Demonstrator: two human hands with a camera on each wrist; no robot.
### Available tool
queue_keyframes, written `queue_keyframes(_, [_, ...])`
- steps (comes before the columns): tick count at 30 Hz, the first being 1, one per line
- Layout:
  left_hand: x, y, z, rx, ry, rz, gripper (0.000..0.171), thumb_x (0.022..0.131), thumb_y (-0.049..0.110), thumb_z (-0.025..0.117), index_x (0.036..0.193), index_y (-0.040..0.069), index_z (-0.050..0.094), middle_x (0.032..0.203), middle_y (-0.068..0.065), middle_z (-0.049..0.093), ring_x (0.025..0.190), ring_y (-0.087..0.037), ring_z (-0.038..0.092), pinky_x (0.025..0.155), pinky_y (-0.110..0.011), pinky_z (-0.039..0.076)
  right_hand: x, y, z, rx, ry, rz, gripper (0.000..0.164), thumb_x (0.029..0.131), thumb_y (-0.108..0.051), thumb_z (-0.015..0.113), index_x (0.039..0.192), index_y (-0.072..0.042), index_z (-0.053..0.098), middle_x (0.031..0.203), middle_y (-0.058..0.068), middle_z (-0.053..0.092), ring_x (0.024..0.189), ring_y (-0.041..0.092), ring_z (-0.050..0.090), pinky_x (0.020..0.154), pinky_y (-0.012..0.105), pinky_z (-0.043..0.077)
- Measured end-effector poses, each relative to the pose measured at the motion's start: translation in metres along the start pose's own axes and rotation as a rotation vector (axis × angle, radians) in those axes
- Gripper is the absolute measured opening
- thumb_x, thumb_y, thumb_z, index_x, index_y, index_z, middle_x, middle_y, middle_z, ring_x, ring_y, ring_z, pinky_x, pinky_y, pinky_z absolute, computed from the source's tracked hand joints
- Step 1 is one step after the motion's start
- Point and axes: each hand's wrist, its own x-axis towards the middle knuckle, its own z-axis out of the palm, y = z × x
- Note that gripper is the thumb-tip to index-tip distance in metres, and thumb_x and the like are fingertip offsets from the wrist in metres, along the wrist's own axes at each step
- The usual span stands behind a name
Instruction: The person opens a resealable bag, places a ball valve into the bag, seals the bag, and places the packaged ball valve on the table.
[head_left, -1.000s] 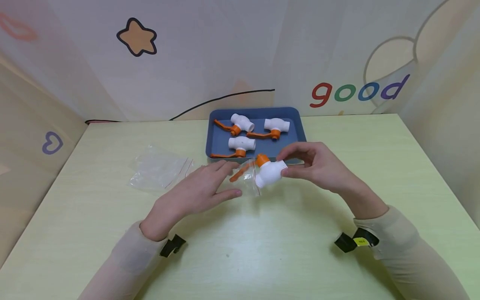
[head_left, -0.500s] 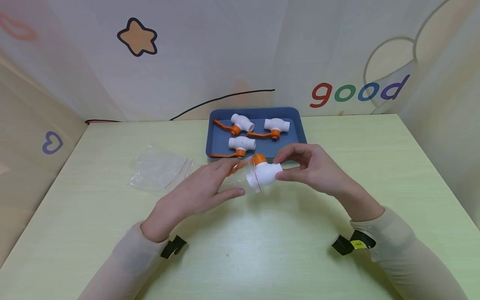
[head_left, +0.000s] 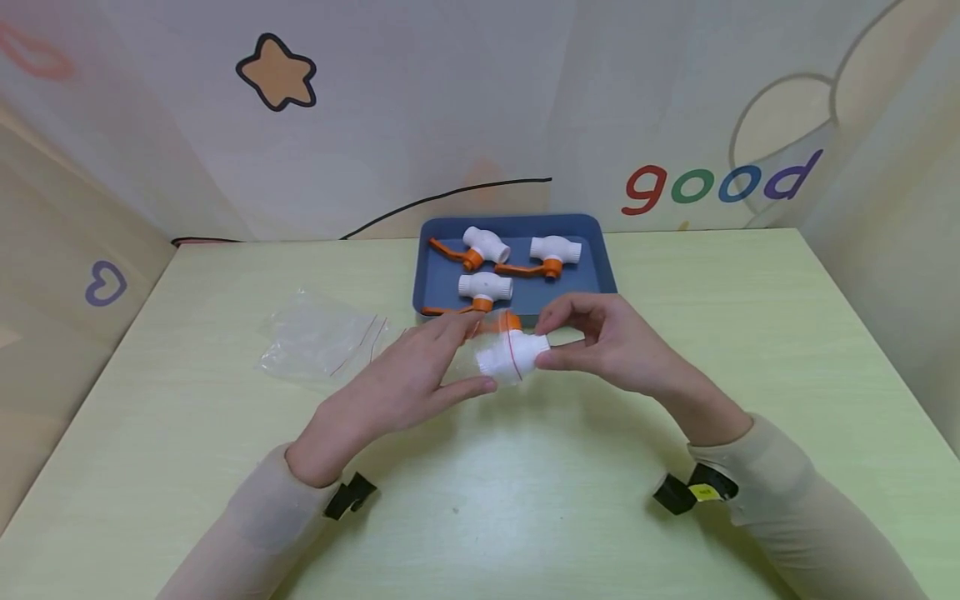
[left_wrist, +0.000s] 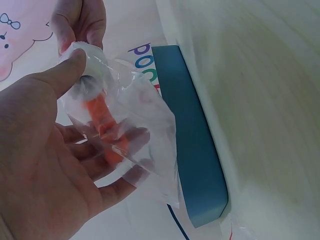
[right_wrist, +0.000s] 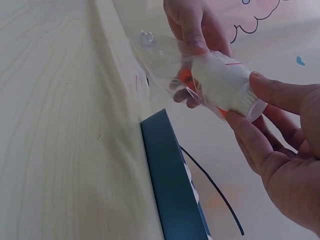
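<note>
A white ball valve with an orange lever handle lies mostly inside a clear zip bag. One ribbed end pokes out of the bag's mouth, by the red seal line. My right hand pinches that end between thumb and fingers, as the right wrist view shows on the valve. My left hand holds the bag around the valve, thumb on the near side and fingers on the far side. Both hands are above the table, just in front of the tray.
Behind the hands, a blue tray holds three more valves, including a back-left valve, a right valve and a front valve. Flat clear zip bags lie on the table to the left. A printed curtain hangs behind.
The right hand has moved left, pushing the valve deeper into the bag, handle first. The left hand has stayed nearly in place around the bag.
</note>
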Motion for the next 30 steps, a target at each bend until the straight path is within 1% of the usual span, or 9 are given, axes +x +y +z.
queue_keyframes(4, [0.000, 0.001, 0.001, 0.016, 0.008, 0.013, 0.076, 0.096, 0.048, 0.071, 0.152, 0.005, 0.043, 0.141, -0.010, 0.055, 0.121, -0.025, 0.059, 0.102, -0.045, 0.049, 0.002, 0.000, 0.005, 0.018, -0.014, -0.013, 0.024, 0.084, 0.004, 0.082, 0.104, -0.002, 0.069, 0.114, 0.014, 0.064, 0.106, 0.033, 0.062, 0.082, 0.039, 0.060])
queue_keyframes(10, [0.001, 0.004, 0.003, 0.028, 0.011, 0.020, 0.082, 0.094, 0.048, 0.073, 0.154, 0.003, 0.040, 0.144, -0.011, 0.053, 0.121, -0.025, 0.059, 0.102, -0.043, 0.050, 0.005, 0.000, 0.013, 0.039, -0.030, -0.037, 0.024, 0.083, 0.005, 0.083, 0.100, -0.002, 0.067, 0.111, 0.015, 0.064, 0.105, 0.034, 0.063, 0.080, 0.042, 0.061])
queue_keyframes(13, [0.001, 0.005, 0.003, 0.027, 0.009, 0.009, 0.081, 0.094, 0.048, 0.074, 0.153, 0.002, 0.042, 0.137, -0.010, 0.057, 0.116, -0.023, 0.060, 0.098, -0.042, 0.052, 0.005, 0.000, 0.014, 0.040, -0.027, -0.038, 0.025, 0.083, 0.004, 0.083, 0.102, -0.002, 0.069, 0.111, 0.014, 0.064, 0.105, 0.033, 0.063, 0.081, 0.041, 0.061])
queue_keyframes(16, [0.001, 0.007, 0.003, 0.003, 0.012, -0.003, 0.081, 0.092, 0.048, 0.076, 0.151, 0.003, 0.043, 0.132, -0.008, 0.058, 0.112, -0.022, 0.060, 0.093, -0.039, 0.055, 0.006, 0.001, 0.013, 0.036, -0.039, -0.049, 0.026, 0.085, 0.004, 0.081, 0.108, -0.002, 0.070, 0.114, 0.013, 0.065, 0.109, 0.031, 0.063, 0.084, 0.039, 0.060])
queue_keyframes(19, [0.001, 0.007, 0.002, -0.052, 0.048, -0.006, 0.080, 0.090, 0.044, 0.080, 0.149, 0.002, 0.046, 0.128, -0.007, 0.059, 0.108, -0.024, 0.060, 0.087, -0.037, 0.056, 0.006, 0.001, 0.011, 0.034, -0.058, -0.081, 0.026, 0.090, 0.004, 0.076, 0.114, -0.002, 0.070, 0.117, 0.011, 0.066, 0.114, 0.029, 0.061, 0.089, 0.037, 0.058])
queue_keyframes(23, [-0.001, 0.005, 0.002, -0.118, 0.121, 0.015, 0.079, 0.086, 0.037, 0.085, 0.146, 0.001, 0.048, 0.126, -0.008, 0.060, 0.106, -0.026, 0.061, 0.085, -0.037, 0.056, 0.006, 0.000, 0.011, 0.047, -0.077, -0.124, 0.026, 0.095, 0.003, 0.070, 0.121, -0.001, 0.068, 0.121, 0.011, 0.065, 0.117, 0.030, 0.059, 0.092, 0.035, 0.056])
queue_keyframes(27, [-0.001, 0.003, 0.004, -0.145, 0.159, 0.037, 0.079, 0.085, 0.033, 0.087, 0.145, -0.001, 0.049, 0.129, -0.010, 0.060, 0.107, -0.028, 0.063, 0.088, -0.040, 0.057, 0.007, -0.002, 0.013, 0.079, -0.074, -0.118, 0.027, 0.094, 0.003, 0.071, 0.120, 0.000, 0.066, 0.121, 0.012, 0.063, 0.118, 0.031, 0.059, 0.093, 0.038, 0.056])
queue_keyframes(30, [0.000, 0.002, 0.005, -0.157, 0.171, 0.047, 0.078, 0.085, 0.031, 0.087, 0.145, -0.002, 0.049, 0.131, -0.012, 0.060, 0.109, -0.028, 0.064, 0.090, -0.041, 0.057, 0.006, -0.002, 0.015, 0.039, -0.043, -0.112, 0.026, 0.091, 0.003, 0.075, 0.116, -0.001, 0.067, 0.120, 0.011, 0.064, 0.117, 0.029, 0.059, 0.095, 0.041, 0.055])
